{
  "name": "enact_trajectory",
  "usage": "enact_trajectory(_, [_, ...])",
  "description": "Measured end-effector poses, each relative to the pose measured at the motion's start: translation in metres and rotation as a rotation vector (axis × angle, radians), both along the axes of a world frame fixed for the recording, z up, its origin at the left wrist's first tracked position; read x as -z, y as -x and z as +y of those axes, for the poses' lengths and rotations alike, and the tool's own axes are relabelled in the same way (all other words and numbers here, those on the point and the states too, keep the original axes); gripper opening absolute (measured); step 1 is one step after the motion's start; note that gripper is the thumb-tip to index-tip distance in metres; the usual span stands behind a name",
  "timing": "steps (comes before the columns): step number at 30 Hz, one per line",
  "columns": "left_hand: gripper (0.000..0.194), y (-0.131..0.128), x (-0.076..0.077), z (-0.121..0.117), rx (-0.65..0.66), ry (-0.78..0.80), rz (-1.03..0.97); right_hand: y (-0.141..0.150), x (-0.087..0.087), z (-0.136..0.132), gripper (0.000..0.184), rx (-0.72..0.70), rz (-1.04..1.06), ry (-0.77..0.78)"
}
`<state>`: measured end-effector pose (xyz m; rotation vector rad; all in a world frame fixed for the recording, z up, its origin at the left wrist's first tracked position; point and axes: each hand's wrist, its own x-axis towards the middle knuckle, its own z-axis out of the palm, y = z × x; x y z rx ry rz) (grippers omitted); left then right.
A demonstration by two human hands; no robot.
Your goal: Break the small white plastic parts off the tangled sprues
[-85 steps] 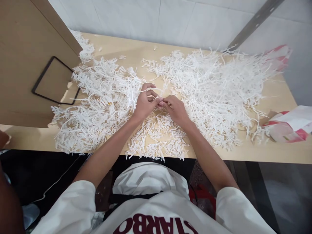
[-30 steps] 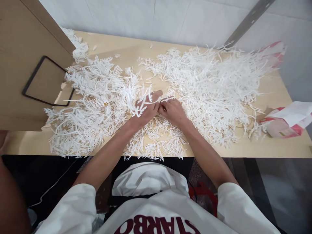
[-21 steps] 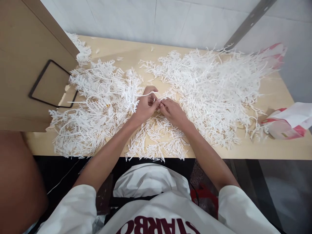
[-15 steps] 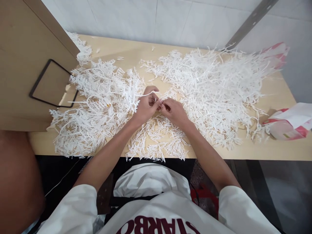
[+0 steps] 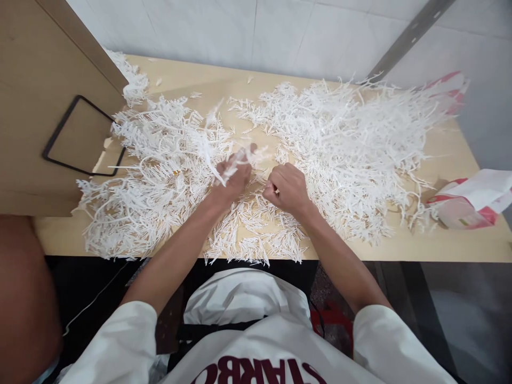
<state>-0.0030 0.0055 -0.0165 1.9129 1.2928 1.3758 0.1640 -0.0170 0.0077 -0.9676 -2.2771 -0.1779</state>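
Strands (image 5: 229,172), white and branching, showed blurred over the left hand (image 5: 236,175), which I saw from my distant post just off centre at 10 o'clock. Its fingers were curled in around them, though the blur kept me from telling exactly where they were pinched. Just off centre at 3 o'clock, the right hand (image 5: 286,186) was balled into a fist, apart from its partner; I could not tell whether anything was inside.

At 9 o'clock I had a smaller pile (image 5: 148,213) of similar white stuff, close by the left forearm. A larger pile (image 5: 356,149) spread out at 2 o'clock, beyond the right hand. Short bits (image 5: 256,245) lay scattered at 6 o'clock, between the forearms, on the tan table (image 5: 212,74). A box (image 5: 36,69) with a black frame (image 5: 61,126) on its side stood at 10 o'clock, just beside the smaller pile. A pink-and-white bag (image 5: 468,205) sat at 3 o'clock, near the table's end.
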Motion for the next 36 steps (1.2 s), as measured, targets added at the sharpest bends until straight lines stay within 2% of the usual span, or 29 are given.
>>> enact_trajectory(2, [0.026, 0.007, -0.003, 0.006, -0.063, 0.022, -0.025, 0.003, -0.002, -0.004, 0.022, -0.011, 0.093, 0.020])
enact_trajectory(4, [0.030, 0.009, -0.008, 0.008, -0.071, 0.065, -0.138, 0.005, -0.002, -0.004, 0.022, 0.018, 0.158, 0.088])
enact_trajectory(6, [0.033, 0.006, -0.013, 0.007, -0.003, 0.112, -0.247, 0.005, -0.001, 0.000, 0.019, 0.053, 0.203, 0.178])
enact_trajectory(9, [0.039, -0.003, -0.017, 0.004, 0.117, 0.159, -0.316, 0.001, -0.001, 0.006, 0.024, 0.076, 0.211, 0.319])
enact_trajectory(12, [0.040, -0.008, -0.017, 0.002, 0.145, 0.191, -0.344, -0.001, -0.001, 0.009, 0.030, 0.065, 0.121, 0.432])
enact_trajectory(17, [0.035, -0.011, -0.016, -0.002, 0.145, 0.222, -0.348, 0.001, 0.001, 0.010, 0.036, 0.090, 0.045, 0.401])
enact_trajectory(22, [0.027, -0.011, -0.011, -0.004, 0.102, 0.185, -0.175, 0.002, 0.001, 0.006, 0.036, 0.019, -0.014, 0.192])
enact_trajectory(24, [0.023, -0.005, -0.008, 0.001, 0.049, 0.158, -0.049, 0.004, -0.001, 0.000, 0.035, -0.063, -0.020, 0.133])
enact_trajectory(27, [0.023, 0.007, -0.004, 0.008, -0.074, 0.100, 0.108, 0.010, -0.002, -0.009, 0.035, -0.215, -0.013, 0.133])
enact_trajectory(29, [0.022, 0.011, -0.004, 0.009, -0.089, 0.035, 0.198, 0.010, -0.002, -0.008, 0.031, -0.244, 0.010, 0.161])
enact_trajectory(31, [0.021, 0.008, -0.004, 0.004, -0.021, -0.048, 0.339, 0.006, -0.001, -0.002, 0.025, -0.192, 0.099, 0.182])
enact_trajectory(34, [0.023, -0.002, -0.004, -0.008, 0.056, -0.147, 0.499, -0.005, -0.002, 0.007, 0.017, 0.020, 0.301, 0.186])
enact_trajectory(36, [0.026, -0.006, -0.004, -0.012, 0.099, -0.193, 0.532, -0.010, -0.006, 0.009, 0.021, 0.057, 0.372, 0.200])
